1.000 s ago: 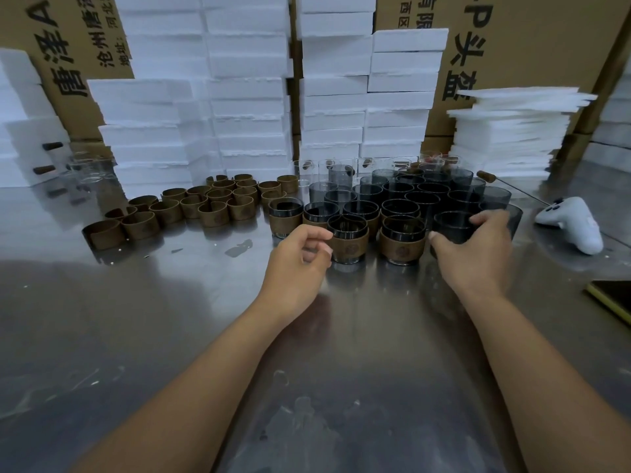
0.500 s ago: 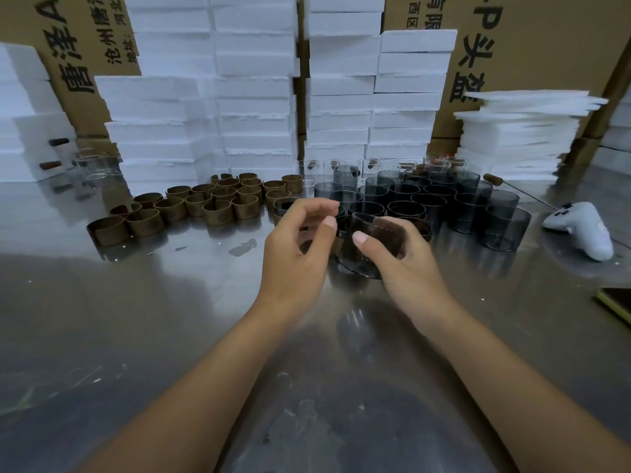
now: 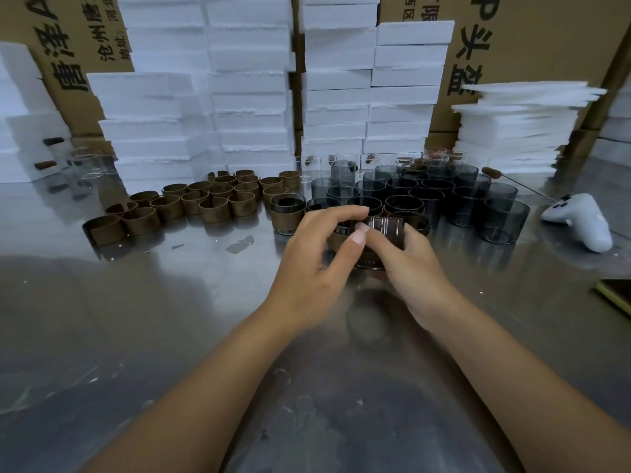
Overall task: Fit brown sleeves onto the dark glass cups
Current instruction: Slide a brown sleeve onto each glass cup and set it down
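My right hand (image 3: 415, 268) grips a dark glass cup (image 3: 384, 228), tilted and held just above the steel table. My left hand (image 3: 314, 264) meets it from the left and pinches a brown sleeve (image 3: 338, 240) against the cup's side; fingers hide most of both. Several loose brown sleeves (image 3: 211, 199) lie in rows at the left. A cluster of bare dark cups (image 3: 430, 196) stands behind my hands, with a few sleeved cups (image 3: 288, 213) along its front edge.
White foam blocks (image 3: 249, 97) are stacked along the back, with cardboard boxes behind them. A white game controller (image 3: 580, 221) lies at the right and a dark flat device (image 3: 616, 295) at the right edge. Clear glasses (image 3: 88, 162) stand far left.
My right hand took a dark cup from the right side of the cluster and carried it left to the middle. My left hand closed in on it with the sleeve.
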Demonstrator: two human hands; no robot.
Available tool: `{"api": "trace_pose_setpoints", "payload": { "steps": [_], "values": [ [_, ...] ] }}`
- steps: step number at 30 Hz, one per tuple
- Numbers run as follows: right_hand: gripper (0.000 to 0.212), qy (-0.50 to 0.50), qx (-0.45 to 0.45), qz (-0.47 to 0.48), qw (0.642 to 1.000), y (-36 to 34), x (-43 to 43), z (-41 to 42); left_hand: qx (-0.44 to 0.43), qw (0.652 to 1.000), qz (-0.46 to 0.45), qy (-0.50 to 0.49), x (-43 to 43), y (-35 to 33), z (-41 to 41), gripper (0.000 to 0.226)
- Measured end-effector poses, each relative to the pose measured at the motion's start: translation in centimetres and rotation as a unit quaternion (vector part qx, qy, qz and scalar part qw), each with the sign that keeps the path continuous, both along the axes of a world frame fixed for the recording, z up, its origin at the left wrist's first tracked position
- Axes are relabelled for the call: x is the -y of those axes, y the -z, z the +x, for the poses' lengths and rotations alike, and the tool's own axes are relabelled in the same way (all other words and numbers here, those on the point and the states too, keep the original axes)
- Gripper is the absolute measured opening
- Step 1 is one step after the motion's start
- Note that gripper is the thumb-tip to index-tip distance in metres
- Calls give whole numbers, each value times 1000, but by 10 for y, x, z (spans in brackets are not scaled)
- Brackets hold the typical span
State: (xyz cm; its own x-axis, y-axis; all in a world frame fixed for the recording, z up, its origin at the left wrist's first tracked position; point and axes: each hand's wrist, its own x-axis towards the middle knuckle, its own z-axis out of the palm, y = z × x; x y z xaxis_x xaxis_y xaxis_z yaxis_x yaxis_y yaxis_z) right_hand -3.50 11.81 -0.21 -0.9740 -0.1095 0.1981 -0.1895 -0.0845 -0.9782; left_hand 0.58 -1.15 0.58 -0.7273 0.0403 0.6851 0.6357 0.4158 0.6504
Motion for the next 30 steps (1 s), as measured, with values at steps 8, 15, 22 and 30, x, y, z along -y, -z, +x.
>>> {"api": "trace_pose_setpoints", "payload": {
  "steps": [8, 15, 22, 30],
  "values": [
    [35, -47, 7, -43, 998, -5, -1, 5, 19, 999, 8, -30, 2, 1, -4, 31],
    [69, -62, -16, -37, 997, -5, 0, 9, 39, 998, 34, -31, 4, 4, -8, 44],
    [42, -110, -23, 3, 994, -1, -2, 7, 58, 998, 22, -12, 3, 5, -7, 53],
    [32, -171, -45, 39, 983, -2, -2, 9, 55, 998, 1, 8, 0, 2, -2, 49]
  ]
}}
